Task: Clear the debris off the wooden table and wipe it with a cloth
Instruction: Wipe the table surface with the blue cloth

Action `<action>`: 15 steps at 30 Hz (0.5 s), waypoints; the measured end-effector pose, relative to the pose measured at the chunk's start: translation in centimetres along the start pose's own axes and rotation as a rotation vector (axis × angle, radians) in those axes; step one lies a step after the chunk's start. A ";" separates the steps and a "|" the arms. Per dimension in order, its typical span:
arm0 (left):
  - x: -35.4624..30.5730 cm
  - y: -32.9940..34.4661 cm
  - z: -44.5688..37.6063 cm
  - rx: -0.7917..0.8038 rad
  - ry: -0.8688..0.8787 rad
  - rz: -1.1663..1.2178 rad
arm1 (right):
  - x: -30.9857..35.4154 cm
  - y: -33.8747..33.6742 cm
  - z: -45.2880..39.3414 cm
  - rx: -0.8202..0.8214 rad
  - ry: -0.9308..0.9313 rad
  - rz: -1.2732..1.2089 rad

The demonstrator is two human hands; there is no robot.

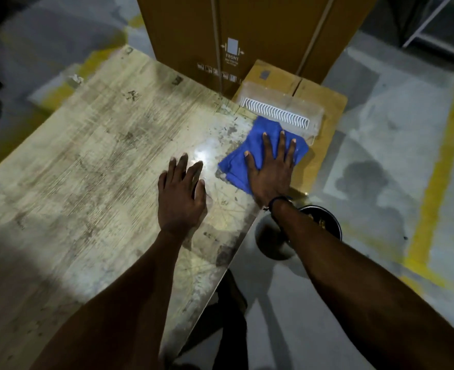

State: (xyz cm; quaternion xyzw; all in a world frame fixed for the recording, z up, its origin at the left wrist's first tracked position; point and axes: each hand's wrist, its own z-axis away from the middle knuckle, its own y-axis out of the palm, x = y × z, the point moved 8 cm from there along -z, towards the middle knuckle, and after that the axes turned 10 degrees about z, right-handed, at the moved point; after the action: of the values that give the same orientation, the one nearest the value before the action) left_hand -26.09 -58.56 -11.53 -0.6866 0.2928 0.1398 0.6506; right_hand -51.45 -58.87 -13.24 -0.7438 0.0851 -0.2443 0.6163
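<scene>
Your right hand lies flat on the blue cloth just right of frame centre, fingers straight and spread, palm pressing down; its grip is wide, with no finger curled around the fabric. The cloth sits at the right-hand edge of the wooden table, partly on the tabletop and partly overlapping the small cardboard box that stands against that edge. Your left hand rests palm-down on the bare tabletop just left of the cloth, fingers extended and slightly apart, grip likewise wide and holding nothing. The two hands are near each other but apart. The tabletop fills the left and centre of the frame; its surface shows dark scuffs and stains, and a bright glare spot sits just beyond your left fingertips. On top of the small cardboard box, touching the cloth's far edge, lies a translucent plastic part with a white ribbed grille. A large cardboard box marked "FRONT" stands at the upper centre of the frame, behind the small one. Below your right wrist, at lower right of centre, a round dark bin stands on the grey floor, which carries yellow painted lines on the right.
</scene>
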 end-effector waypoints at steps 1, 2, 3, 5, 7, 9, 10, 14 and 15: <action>0.1 0.0 0.0 0.001 -0.001 -0.004 | -0.2 -0.1 -1.0 0.002 -0.002 0.005; 0.0 0.0 -0.1 0.001 0.003 -0.013 | -0.5 -0.1 -1.9 0.009 -0.005 0.004; 0.1 0.0 0.0 0.006 0.005 -0.019 | -0.8 -0.1 -2.5 0.020 -0.007 0.002; 0.1 0.0 -0.1 0.012 0.003 -0.023 | -0.9 -0.1 -3.7 0.048 -0.017 0.031; 0.0 -0.2 -0.1 0.016 -0.002 -0.010 | -0.7 -0.1 -4.5 0.082 -0.050 0.117; 0.0 -0.2 -0.1 0.028 -0.008 -0.005 | -0.3 0.0 -5.1 0.123 -0.086 0.210; 0.0 -0.2 -0.2 0.033 -0.011 -0.008 | -0.1 0.1 -5.4 0.140 -0.100 0.245; -0.3 -0.4 -0.3 0.025 -0.023 -0.004 | 2.2 0.2 -7.1 0.183 -0.234 0.295; -0.3 -0.4 -0.4 0.021 -0.024 0.000 | 3.3 0.3 -7.7 0.190 -0.284 0.293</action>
State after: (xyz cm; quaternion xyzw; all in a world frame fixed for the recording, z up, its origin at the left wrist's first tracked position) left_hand -26.17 -58.88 -10.94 -0.6781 0.2862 0.1449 0.6613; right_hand -52.19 -67.09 -11.77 -0.6889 0.0815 -0.0520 0.7184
